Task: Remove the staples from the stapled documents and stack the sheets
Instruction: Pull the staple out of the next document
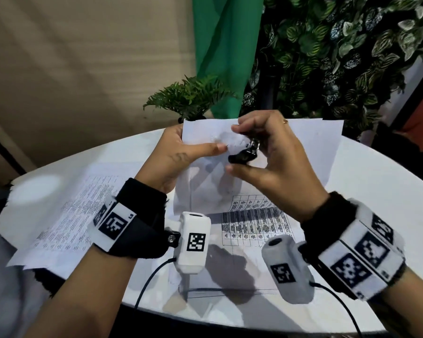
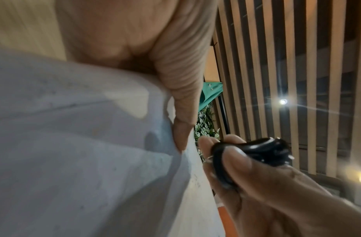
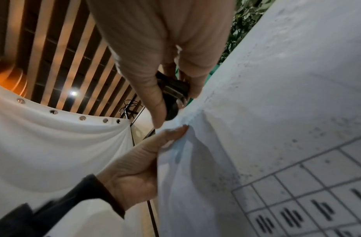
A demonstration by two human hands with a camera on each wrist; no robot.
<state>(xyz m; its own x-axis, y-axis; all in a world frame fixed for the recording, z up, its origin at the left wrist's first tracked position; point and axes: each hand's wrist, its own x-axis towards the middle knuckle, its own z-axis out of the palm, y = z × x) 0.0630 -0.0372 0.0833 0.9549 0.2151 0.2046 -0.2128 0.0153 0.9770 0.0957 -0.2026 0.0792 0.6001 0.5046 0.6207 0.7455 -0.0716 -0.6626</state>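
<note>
My left hand [image 1: 181,147] pinches the upper left corner of a white stapled document [image 1: 205,181] and holds it up off the table, thumb on the front near a small staple [image 1: 227,145]. My right hand [image 1: 261,147] grips a black staple remover [image 1: 243,154] with metal jaws, held just right of that corner. In the left wrist view the thumb [image 2: 183,112] presses the paper [image 2: 84,144] and the staple remover [image 2: 246,157] sits beside it. In the right wrist view the remover [image 3: 173,94] touches the sheet [image 3: 276,112] close to my left thumb [image 3: 171,134].
Printed sheets [image 1: 66,215] lie on the left of the round white table [image 1: 376,215]. Another printed page with a table grid [image 1: 254,228] lies under my wrists. A small fern [image 1: 188,96] and a leafy wall [image 1: 340,57] stand behind the table's far edge.
</note>
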